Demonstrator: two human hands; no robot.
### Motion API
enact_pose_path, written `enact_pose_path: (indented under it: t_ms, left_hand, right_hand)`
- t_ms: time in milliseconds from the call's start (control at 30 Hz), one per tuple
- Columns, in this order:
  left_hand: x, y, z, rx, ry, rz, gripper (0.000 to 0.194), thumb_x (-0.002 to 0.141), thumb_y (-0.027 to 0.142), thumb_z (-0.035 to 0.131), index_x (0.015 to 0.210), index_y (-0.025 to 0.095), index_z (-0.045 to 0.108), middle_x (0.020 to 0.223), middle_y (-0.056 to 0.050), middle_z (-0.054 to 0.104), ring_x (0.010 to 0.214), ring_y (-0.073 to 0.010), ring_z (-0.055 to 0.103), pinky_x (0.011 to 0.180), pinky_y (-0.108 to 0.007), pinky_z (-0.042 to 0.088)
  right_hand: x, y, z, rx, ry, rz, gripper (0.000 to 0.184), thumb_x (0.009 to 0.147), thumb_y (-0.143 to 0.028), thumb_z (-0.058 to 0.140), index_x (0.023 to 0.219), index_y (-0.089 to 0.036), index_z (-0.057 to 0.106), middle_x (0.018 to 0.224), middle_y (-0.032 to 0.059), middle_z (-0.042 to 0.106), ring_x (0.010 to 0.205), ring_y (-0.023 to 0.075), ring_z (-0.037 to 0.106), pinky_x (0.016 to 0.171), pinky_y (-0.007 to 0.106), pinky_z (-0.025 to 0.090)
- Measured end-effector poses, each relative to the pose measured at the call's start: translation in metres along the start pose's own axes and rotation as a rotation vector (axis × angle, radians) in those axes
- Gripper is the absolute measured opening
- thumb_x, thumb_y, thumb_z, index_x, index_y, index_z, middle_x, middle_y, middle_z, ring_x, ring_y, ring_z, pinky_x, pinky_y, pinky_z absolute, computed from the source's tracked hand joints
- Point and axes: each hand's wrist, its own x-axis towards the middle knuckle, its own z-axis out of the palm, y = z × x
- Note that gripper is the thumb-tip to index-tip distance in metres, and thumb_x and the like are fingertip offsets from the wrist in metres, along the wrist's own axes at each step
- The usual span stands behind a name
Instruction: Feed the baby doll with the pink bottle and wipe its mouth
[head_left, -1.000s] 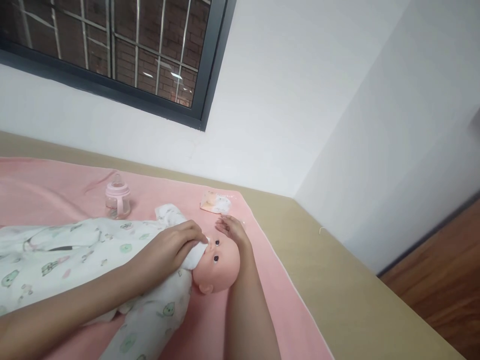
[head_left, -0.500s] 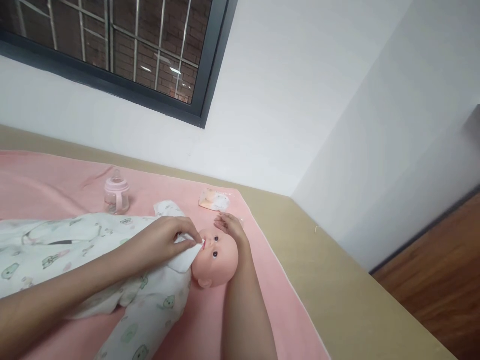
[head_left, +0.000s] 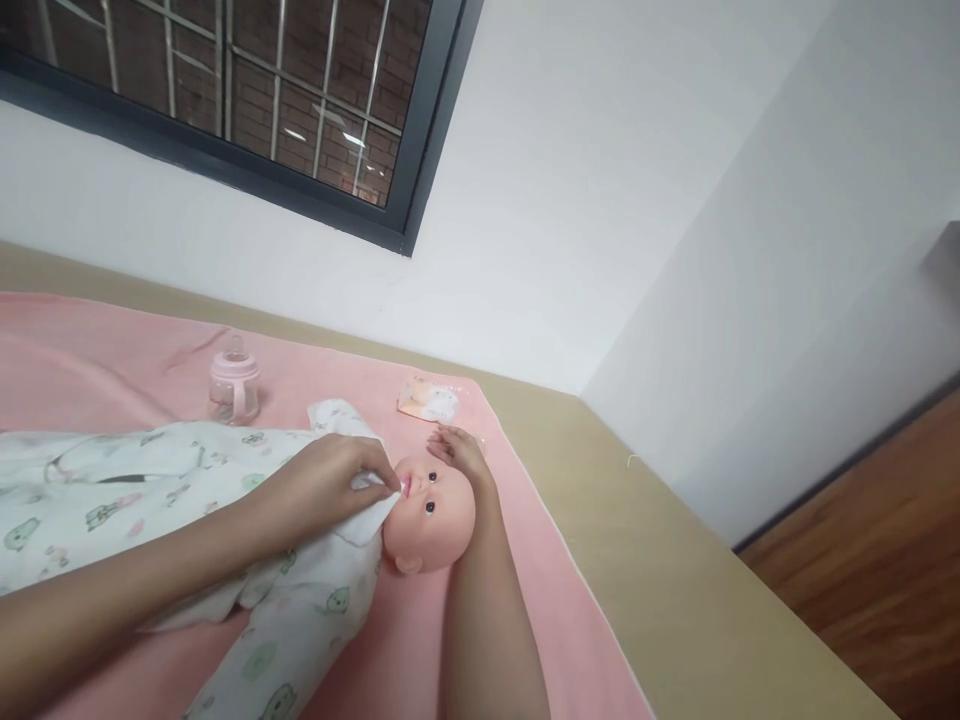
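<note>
the clear baby bottle (head_left: 234, 394) stands upright on the pink cloth (head_left: 405, 640), beyond the doll's clothed body. it has a pink collar, a pink handle at its side and a clear teat on top; whether there is any liquid in it, i cannot tell. the other container, a small orange and white packet (head_left: 427, 399), lies flat on the same cloth near its far corner, just past the right hand (head_left: 458, 453); what is in it cannot be made out.

the doll (head_left: 431, 515) lies on its back on the pink cloth, its bare head towards the right, dressed in a white suit (head_left: 334, 600) with green prints. the left hand (head_left: 335, 487) grips a white wipe (head_left: 366, 522) between thumb and fingers, one corner at the doll's mouth and the rest hanging over the neck. the right hand is open and empty, fingers loosely bent, beside the head, with its forearm along the crown. under the pink cloth is the beige desk (head_left: 622, 520), set against the white wall (head_left: 525, 220) below a dark-framed window (head_left: 409, 190).
</note>
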Motion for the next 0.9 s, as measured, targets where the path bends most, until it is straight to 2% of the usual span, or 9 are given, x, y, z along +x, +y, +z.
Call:
enact_pose_path:
  t_ms: [333, 433, 567, 700, 900]
  left_hand:
    - [0.003, -0.002, -0.001, 0.047, 0.038, -0.003, 0.025, 0.081, 0.029, 0.049, 0.083, 0.025, 0.074, 0.093, 0.003, 0.073, 0.090, -0.0209, 0.065, 0.077, -0.029, 0.045]
    - [0.002, -0.002, 0.000, 0.046, 0.043, -0.001, 0.027, 0.082, 0.030, 0.048, 0.084, 0.024, 0.073, 0.094, 0.001, 0.072, 0.091, -0.0217, 0.064, 0.078, -0.031, 0.046]
    - [0.004, -0.003, 0.002, 0.040, 0.066, 0.035, 0.030, 0.084, 0.032, 0.044, 0.086, 0.021, 0.072, 0.097, -0.001, 0.071, 0.095, -0.0234, 0.062, 0.083, -0.034, 0.045]
    - [0.007, -0.007, 0.006, 0.027, 0.073, 0.066, 0.032, 0.086, 0.032, 0.041, 0.087, 0.021, 0.072, 0.098, -0.003, 0.071, 0.097, -0.0240, 0.062, 0.086, -0.036, 0.045]
    - [0.009, -0.011, 0.011, 0.059, 0.091, 0.123, 0.036, 0.089, 0.029, 0.037, 0.091, 0.019, 0.072, 0.100, -0.005, 0.070, 0.097, -0.0248, 0.060, 0.085, -0.037, 0.045]
  right_hand:
    - [0.000, -0.001, 0.001, -0.009, 0.012, -0.003, 0.035, 0.091, -0.037, 0.056, 0.118, -0.015, 0.056, 0.116, 0.0080, 0.059, 0.099, 0.0178, 0.061, 0.084, 0.038, 0.055]
    - [0.000, -0.001, 0.001, -0.001, 0.025, -0.016, 0.028, 0.089, -0.032, 0.060, 0.108, -0.013, 0.059, 0.099, 0.0072, 0.064, 0.088, 0.0146, 0.062, 0.079, 0.032, 0.055]
    - [-0.003, -0.004, 0.002, 0.010, 0.038, -0.038, 0.017, 0.078, -0.022, 0.069, 0.091, -0.014, 0.061, 0.073, 0.0029, 0.063, 0.073, 0.0118, 0.061, 0.075, 0.024, 0.055]
    - [-0.007, -0.007, 0.004, 0.017, 0.039, -0.052, 0.018, 0.073, -0.021, 0.071, 0.086, -0.015, 0.061, 0.067, 0.0014, 0.063, 0.070, 0.0124, 0.062, 0.075, 0.025, 0.055]
    - [-0.008, -0.007, 0.005, 0.016, 0.050, -0.060, 0.016, 0.074, -0.021, 0.070, 0.086, -0.015, 0.060, 0.066, 0.0013, 0.062, 0.072, 0.0131, 0.062, 0.075, 0.026, 0.055]
